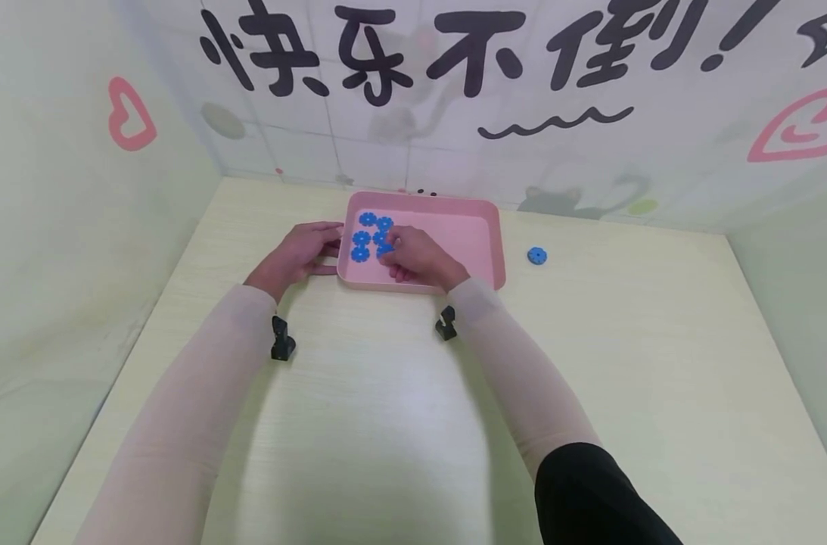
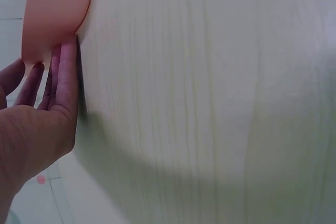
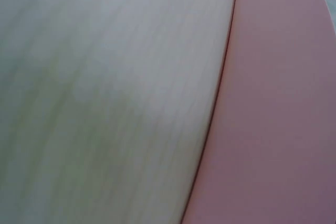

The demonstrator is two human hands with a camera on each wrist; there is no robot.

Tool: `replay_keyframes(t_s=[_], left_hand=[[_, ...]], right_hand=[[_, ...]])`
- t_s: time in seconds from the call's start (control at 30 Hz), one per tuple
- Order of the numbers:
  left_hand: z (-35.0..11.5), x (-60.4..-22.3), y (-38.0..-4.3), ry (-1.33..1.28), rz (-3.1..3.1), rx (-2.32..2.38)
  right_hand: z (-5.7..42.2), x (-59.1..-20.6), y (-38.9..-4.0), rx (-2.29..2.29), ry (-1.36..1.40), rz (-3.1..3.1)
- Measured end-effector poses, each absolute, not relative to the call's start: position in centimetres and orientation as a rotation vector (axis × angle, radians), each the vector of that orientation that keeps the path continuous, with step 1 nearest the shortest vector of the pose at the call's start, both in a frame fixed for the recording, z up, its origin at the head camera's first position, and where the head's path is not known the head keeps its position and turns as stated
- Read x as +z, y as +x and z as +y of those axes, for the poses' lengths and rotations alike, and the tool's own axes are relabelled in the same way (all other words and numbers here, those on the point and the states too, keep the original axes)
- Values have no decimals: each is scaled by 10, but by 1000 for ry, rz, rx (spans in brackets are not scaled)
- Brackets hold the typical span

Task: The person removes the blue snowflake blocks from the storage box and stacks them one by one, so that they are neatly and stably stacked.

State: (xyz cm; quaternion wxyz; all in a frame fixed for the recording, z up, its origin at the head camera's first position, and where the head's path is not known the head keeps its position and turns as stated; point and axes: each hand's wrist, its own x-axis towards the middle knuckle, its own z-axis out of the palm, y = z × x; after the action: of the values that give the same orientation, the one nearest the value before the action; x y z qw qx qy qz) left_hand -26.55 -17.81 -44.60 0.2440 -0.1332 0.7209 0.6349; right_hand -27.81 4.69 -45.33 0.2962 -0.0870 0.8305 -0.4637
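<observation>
In the head view several blue notched plastic discs [image 1: 362,238] lie in two columns at the left end of a shallow pink tray [image 1: 454,233]. My right hand [image 1: 420,256] is over the tray, thumb and index finger pinching the nearest disc of the right-hand column at its edge. The other fingers of that hand are curled under. At the tray's left end wall, my left hand [image 1: 306,250] touches the outside with extended fingers. The left wrist view shows those fingertips [image 2: 67,66] right against the tray wall [image 2: 58,9]. Only table and tray side appear in the right wrist view.
Another blue disc [image 1: 537,256] sits on the light wooden table [image 1: 631,318], to the right of the tray. Behind the tray stands a printed wall sheet [image 1: 427,144] with large dark characters. Dark wrist-camera mounts [image 1: 282,341] hang below both cuffs.
</observation>
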Motion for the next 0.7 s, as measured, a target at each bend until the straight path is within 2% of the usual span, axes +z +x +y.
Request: replay_keyframes(t_s=[0.7], left_hand=[[-175,-446,-263,-347,1996,1697]], right_hand=[[60,-451,-277,-1311,-277,2139]])
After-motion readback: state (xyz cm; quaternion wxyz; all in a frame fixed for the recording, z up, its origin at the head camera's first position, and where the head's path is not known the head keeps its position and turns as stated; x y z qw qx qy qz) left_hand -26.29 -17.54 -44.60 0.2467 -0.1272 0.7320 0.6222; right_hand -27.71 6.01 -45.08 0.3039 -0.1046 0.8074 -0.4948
